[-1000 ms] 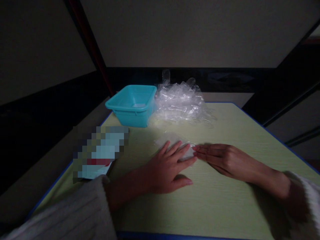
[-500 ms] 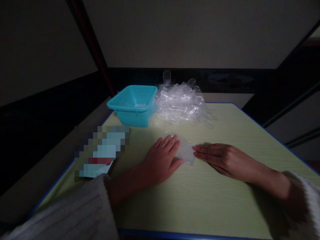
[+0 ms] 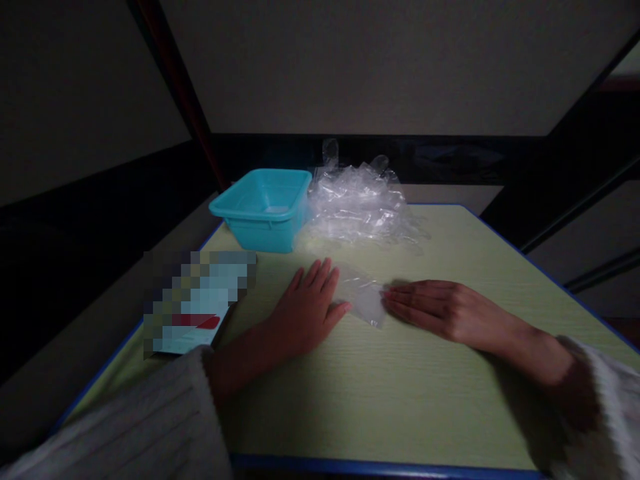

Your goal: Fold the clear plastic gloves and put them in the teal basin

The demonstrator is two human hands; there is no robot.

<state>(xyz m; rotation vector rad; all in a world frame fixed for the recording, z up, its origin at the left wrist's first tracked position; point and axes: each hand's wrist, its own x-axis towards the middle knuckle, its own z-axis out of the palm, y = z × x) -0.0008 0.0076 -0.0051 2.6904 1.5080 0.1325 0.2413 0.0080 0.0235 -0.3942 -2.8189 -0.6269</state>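
My left hand [image 3: 307, 310] lies palm down on the table with its fingers spread. Its index finger and thumb rest at the left edge of a thin, clear plastic glove [image 3: 361, 297], which is folded small and flat. On the other side, my right hand [image 3: 435, 307] has its fingers stretched and pressed together, with the tips closed on the glove's right edge. The right thumb is mostly hidden. Behind both hands, a loose heap of clear plastic gloves [image 3: 360, 200] shows a few glove fingers sticking up.
A turquoise plastic basin [image 3: 265, 230] stands at the back left, touching the heap. Left of my left hand lies a flat, pale packet [image 3: 200, 323] with a red mark, partly pixelated. The pale wood-grain table [image 3: 390, 407] has a blue edge, with dark panels behind it.
My left hand has slid left, uncovering more of the folded glove. My right hand stays at its right edge. The whole view has shifted slightly.
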